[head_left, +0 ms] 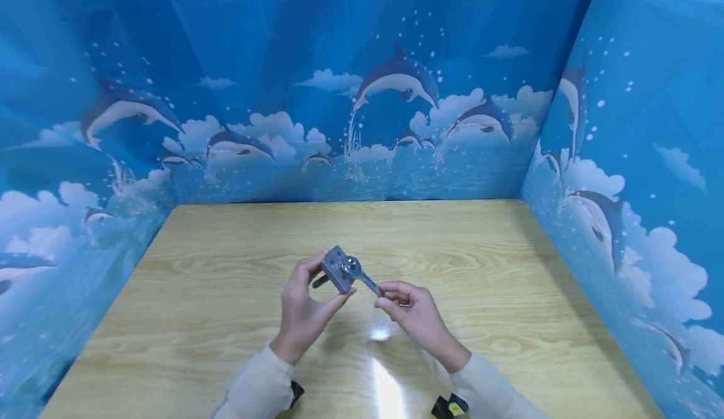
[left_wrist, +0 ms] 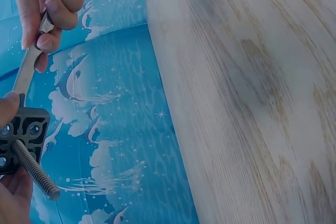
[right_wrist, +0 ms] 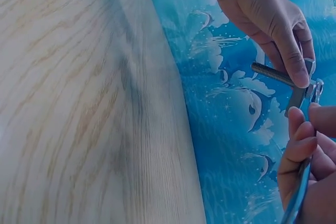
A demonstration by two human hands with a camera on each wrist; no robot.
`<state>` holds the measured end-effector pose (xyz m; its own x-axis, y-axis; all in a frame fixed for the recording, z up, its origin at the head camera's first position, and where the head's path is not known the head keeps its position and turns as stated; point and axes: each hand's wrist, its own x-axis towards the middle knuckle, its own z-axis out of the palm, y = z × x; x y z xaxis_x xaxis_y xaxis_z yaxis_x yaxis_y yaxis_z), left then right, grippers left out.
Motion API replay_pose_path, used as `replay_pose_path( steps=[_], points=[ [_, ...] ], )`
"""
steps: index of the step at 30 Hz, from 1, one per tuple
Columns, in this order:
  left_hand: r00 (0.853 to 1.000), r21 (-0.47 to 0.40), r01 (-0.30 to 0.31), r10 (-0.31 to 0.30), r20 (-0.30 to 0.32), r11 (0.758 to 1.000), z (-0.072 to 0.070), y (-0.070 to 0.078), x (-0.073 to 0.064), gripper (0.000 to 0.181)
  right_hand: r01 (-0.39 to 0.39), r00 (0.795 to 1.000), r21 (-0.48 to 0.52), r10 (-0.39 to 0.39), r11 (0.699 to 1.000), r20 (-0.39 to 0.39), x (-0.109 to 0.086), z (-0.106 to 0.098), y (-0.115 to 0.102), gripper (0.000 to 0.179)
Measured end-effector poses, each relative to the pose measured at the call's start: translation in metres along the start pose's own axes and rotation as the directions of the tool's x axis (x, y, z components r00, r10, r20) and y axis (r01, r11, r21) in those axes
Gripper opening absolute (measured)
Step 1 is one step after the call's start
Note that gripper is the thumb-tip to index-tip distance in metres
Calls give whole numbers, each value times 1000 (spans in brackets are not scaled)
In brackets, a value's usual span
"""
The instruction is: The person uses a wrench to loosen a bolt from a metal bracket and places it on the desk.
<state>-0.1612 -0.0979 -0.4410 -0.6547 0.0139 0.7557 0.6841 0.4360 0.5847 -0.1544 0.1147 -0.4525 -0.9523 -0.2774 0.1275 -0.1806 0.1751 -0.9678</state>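
My left hand (head_left: 303, 309) grips a small square grey plate (head_left: 336, 271) by its edges, between thumb and fingers, raised over the table. A threaded bolt (left_wrist: 37, 171) sticks out from the plate's face, which has holes near its corners. On the opposite side, the ring end of a metal wrench (head_left: 369, 282) sits at the bolt's head. My right hand (head_left: 417, 320) pinches the wrench's handle between thumb and fingers. In the right wrist view, the bolt (right_wrist: 270, 73) points away from the wrench, and the left thumb presses beside its base.
Below the hands lies a wood-grain table (head_left: 481, 268) with a bright light reflection near its front. Blue dolphin-print sheets (head_left: 271, 61) stand behind it and along both sides. Small black devices (head_left: 449, 405) sit at the sleeve cuffs.
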Motion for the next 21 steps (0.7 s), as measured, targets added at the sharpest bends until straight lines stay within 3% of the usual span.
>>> replay_pose_path(
  steps=[9,21],
  points=[
    [999,5,-39,39,-1,999,3,-3,-2,79,-47,998,60,44,997,45,1,3,5,28],
    [1000,-33,-2,3,30,999,3,0,-2,76,-35,998,121,28,992,58,-1,4,12,28]
  ],
)
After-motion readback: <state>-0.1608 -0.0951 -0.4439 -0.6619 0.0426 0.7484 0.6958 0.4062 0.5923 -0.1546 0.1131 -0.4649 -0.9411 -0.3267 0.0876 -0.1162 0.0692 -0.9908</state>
